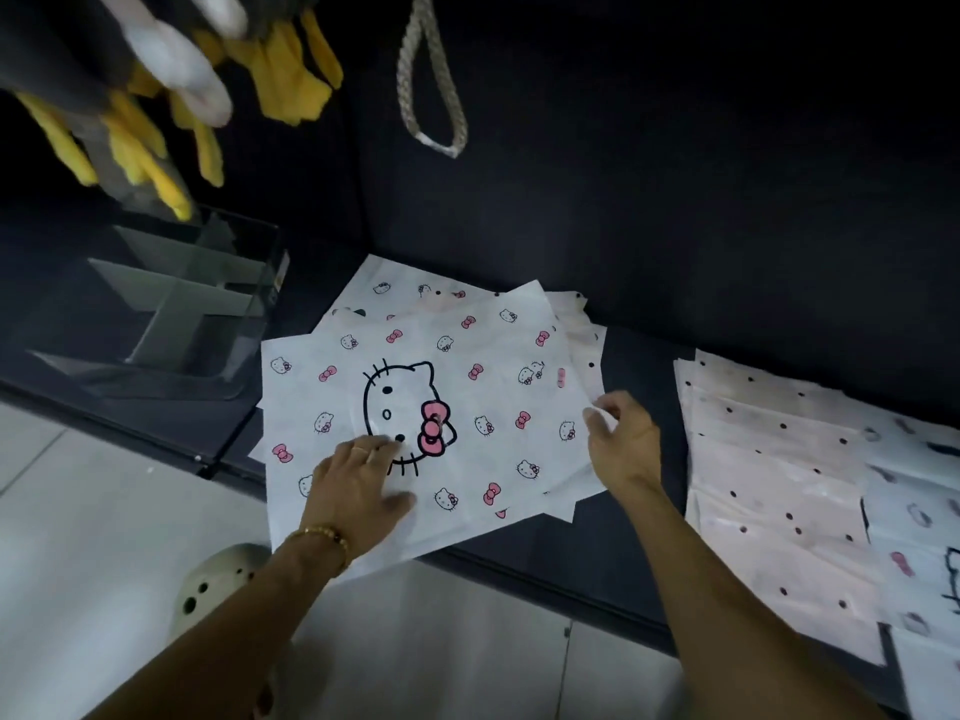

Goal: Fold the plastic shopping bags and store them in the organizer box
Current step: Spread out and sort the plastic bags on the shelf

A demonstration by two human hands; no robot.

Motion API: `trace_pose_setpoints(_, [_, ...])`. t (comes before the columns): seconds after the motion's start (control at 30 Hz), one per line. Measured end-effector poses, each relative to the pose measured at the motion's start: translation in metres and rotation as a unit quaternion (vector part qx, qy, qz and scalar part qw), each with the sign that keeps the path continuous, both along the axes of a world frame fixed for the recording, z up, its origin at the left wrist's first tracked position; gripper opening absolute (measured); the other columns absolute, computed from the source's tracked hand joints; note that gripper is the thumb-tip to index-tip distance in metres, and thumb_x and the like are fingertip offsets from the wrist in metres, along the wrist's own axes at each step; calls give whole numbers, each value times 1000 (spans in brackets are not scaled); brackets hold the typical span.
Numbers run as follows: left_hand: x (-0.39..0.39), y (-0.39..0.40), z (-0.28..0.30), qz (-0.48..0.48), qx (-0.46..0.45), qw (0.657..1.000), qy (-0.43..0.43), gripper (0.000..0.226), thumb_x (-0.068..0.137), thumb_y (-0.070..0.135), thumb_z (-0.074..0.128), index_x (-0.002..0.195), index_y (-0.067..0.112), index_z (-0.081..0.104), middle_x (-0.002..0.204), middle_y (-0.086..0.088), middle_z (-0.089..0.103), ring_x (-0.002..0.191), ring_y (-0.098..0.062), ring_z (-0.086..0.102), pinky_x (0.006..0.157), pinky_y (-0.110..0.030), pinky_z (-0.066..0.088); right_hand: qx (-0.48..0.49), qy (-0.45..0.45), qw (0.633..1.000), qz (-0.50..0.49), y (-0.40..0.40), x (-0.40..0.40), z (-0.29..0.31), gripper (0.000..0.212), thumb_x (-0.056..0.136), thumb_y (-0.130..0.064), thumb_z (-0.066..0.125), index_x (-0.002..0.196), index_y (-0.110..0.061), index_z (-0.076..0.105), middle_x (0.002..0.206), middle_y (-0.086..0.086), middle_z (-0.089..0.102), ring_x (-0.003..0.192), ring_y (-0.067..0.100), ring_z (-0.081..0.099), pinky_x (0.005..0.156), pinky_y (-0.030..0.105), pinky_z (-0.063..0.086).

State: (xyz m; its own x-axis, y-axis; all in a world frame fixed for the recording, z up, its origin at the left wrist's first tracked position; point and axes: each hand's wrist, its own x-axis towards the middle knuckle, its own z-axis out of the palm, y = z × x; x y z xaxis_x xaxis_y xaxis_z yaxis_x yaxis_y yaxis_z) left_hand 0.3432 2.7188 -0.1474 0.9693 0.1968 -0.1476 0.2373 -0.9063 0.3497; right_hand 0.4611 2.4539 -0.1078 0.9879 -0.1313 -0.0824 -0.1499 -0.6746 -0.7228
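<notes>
The top bag, white with cat faces and pink bows, lies flat on a loose pile of similar bags on the dark counter. I take the organizer box as my landmark: the pile is just to the right of it, and its near edge hangs a little over the front of the counter. The box is clear, with dividers inside, and I see no bag in it yet. Far to the right of the box, well apart from the pile, lies a second spread of dotted bags.

My left hand rests flat on the top bag with the fingers stretched, pressing it down. My right hand pinches the right edge of this bag between thumb and fingers.

I judge the bag very light, thin and soft, with no stiffness of its own. It is probably slippery against the bags below, so the whole pile could slide when I pull. I think it is best to hold it at an edge or corner, keep one palm on it as an anchor, and press each fold, because such plastic tends to spring open again.
</notes>
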Motion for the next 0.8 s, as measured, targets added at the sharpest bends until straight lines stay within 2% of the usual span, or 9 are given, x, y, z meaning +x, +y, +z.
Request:
trace_pose_setpoints(0.13, [1, -7, 12, -26, 51, 998, 34, 54, 88, 50, 50, 136, 26, 46, 138, 5, 45, 124, -18, 38, 103, -35, 32, 201, 39, 978, 34, 27, -2, 31, 8, 95, -21, 58, 89, -26, 59, 92, -9, 60, 76, 4, 60, 58, 17, 43])
trace_pose_setpoints(0.2, [8, -7, 23, -11, -30, 999, 34, 44, 91, 46, 51, 127, 22, 55, 127, 0, 54, 117, -19, 47, 97, -32, 40, 258, 72, 962, 60, 42, -4, 44, 9, 94, -20, 60, 90, -27, 63, 89, -7, 63, 64, -4, 61, 52, 13, 45])
trace_pose_setpoints(0.3, [21, 4, 45, 83, -250, 964, -33, 43, 90, 35, 61, 128, 16, 54, 125, -3, 53, 118, -18, 50, 100, -30, 41, 369, 151, 912, 97, 51, -5, 64, 6, 91, -20, 65, 94, -23, 69, 97, 8, 71, 78, 18, 68, 66, 29, 53])
trace_pose_setpoints(0.37, [33, 15, 61, 131, -331, 930, -91, 58, 85, 30, 69, 137, 18, 44, 134, 1, 44, 128, -14, 41, 108, -32, 34, 438, 193, 870, 123, 48, -4, 75, 9, 85, -20, 71, 94, -22, 71, 96, 11, 72, 83, 25, 70, 68, 36, 55])
trace_pose_setpoints(0.53, [55, 45, 105, 149, -427, 861, -233, 80, 64, 20, 88, 126, 22, 36, 128, -1, 49, 121, -13, 48, 106, -34, 40, 518, 190, 828, 99, 33, 7, 96, 25, 76, -20, 71, 100, -16, 70, 101, 12, 72, 88, 25, 70, 71, 39, 57])
trace_pose_setpoints(0.6, [58, 53, 117, 122, -435, 859, -240, 86, 64, 18, 88, 132, 17, 36, 127, 5, 52, 115, -2, 52, 96, -17, 45, 515, 174, 835, 88, 28, 10, 103, 22, 81, -17, 67, 103, -13, 69, 101, 12, 72, 89, 25, 70, 72, 39, 57])
trace_pose_setpoints(0.67, [61, 57, 128, 92, -424, 876, -210, 49, 74, 16, 81, 116, 17, 55, 101, 18, 64, 87, 10, 60, 72, -9, 48, 493, 157, 851, 86, 23, 13, 107, 12, 89, -12, 64, 96, -14, 73, 97, 11, 73, 89, 25, 70, 72, 38, 57])
trace_pose_setpoints(0.73, [60, 57, 136, 53, -392, 901, -177, 7, 86, 12, 69, 84, 18, 65, 59, 20, 57, 51, 4, 53, 55, -14, 43, 468, 124, 873, 59, 19, 19, 108, 14, 89, -12, 63, 95, -16, 75, 98, 11, 73, 92, 27, 70, 74, 39, 57])
trace_pose_setpoints(0.8, [58, 53, 140, 53, -396, 905, -146, 11, 92, 14, 61, 86, 8, 69, 62, 4, 62, 56, -10, 54, 57, -26, 47, 475, 104, 874, -12, 16, 24, 109, 27, 87, -26, 66, 110, -13, 71, 108, 11, 72, 100, 30, 69, 86, 45, 56])
